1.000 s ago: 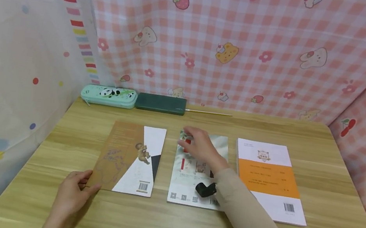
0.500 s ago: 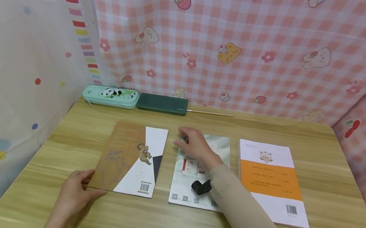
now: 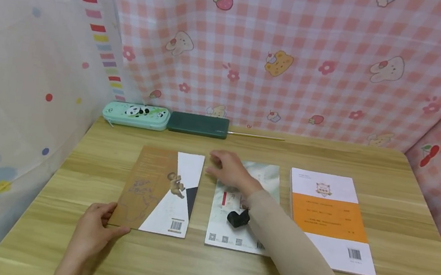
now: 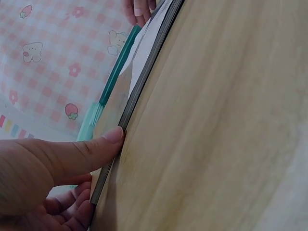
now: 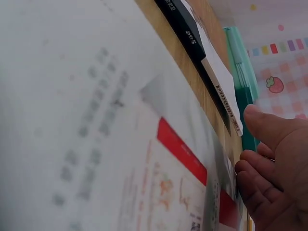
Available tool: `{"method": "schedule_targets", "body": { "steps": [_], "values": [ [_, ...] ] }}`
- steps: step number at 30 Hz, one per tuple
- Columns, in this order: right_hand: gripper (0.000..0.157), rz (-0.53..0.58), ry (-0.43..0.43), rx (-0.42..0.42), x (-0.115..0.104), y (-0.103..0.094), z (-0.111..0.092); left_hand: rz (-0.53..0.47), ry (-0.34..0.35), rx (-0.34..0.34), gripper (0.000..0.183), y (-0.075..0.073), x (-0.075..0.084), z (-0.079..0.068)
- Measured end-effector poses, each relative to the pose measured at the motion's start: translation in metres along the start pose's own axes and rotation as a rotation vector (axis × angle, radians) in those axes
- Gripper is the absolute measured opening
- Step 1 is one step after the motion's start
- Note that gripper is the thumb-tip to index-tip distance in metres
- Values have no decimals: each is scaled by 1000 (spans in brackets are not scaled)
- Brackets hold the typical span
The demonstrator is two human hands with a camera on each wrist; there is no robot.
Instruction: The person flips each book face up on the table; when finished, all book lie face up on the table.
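My left hand [image 3: 93, 228] is at the near left corner of a brown and white book [image 3: 152, 194] lying on the table. Its thumb [image 4: 103, 147] presses the book's near edge and the other fingers curl at the left side, holding the corner between them. My right hand [image 3: 230, 170], its fingers loosely bent with nothing in them, reaches over the far left corner of a pale grey-green book [image 3: 217, 227]. Its fingertips point toward the gap beside the brown and white book. The right forearm hides part of the pale book.
A thicker white and orange book [image 3: 328, 215] lies to the right. Along the back stand a mint panda pencil case [image 3: 136, 115], a dark green case [image 3: 198, 125] and a thin stick [image 3: 257, 136]. A black device [image 3: 238, 217] juts from my right sleeve [image 3: 289, 247].
My right hand has shifted left from over the pale book to its far left corner. The left thumb has slid slightly right along the near edge. The view has drifted a little.
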State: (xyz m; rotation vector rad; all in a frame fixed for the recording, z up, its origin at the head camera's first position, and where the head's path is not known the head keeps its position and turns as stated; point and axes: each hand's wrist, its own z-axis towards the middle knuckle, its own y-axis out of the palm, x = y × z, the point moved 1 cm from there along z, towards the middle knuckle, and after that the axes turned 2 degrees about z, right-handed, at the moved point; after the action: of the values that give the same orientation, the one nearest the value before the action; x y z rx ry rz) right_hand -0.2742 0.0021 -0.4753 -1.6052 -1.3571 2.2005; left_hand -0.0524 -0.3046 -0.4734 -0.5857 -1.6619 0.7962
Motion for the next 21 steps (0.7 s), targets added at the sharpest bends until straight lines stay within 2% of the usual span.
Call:
{"method": "schedule_targets", "body": {
  "steps": [3, 7, 10, 13, 15, 21],
  "values": [
    [49, -9, -18, -4, -1, 2, 4, -1, 12, 10, 79, 0, -2, 0],
    [35, -30, -54, -10, -1, 5, 8, 12, 43, 27, 80, 0, -3, 1],
    [34, -41, -59, -24, 0, 7, 10, 18, 67, 41, 80, 1, -3, 1],
    [42, -42, -48, -42, 0, 8, 11, 10, 78, 50, 80, 2, -3, 1],
    [45, -19, -28, -50, -1, 8, 11, 6, 80, 53, 80, 2, -4, 1],
    [36, 115, 51, -17, -2, 7, 11, -9, 63, 48, 79, 2, -4, 3]
  ]
}}
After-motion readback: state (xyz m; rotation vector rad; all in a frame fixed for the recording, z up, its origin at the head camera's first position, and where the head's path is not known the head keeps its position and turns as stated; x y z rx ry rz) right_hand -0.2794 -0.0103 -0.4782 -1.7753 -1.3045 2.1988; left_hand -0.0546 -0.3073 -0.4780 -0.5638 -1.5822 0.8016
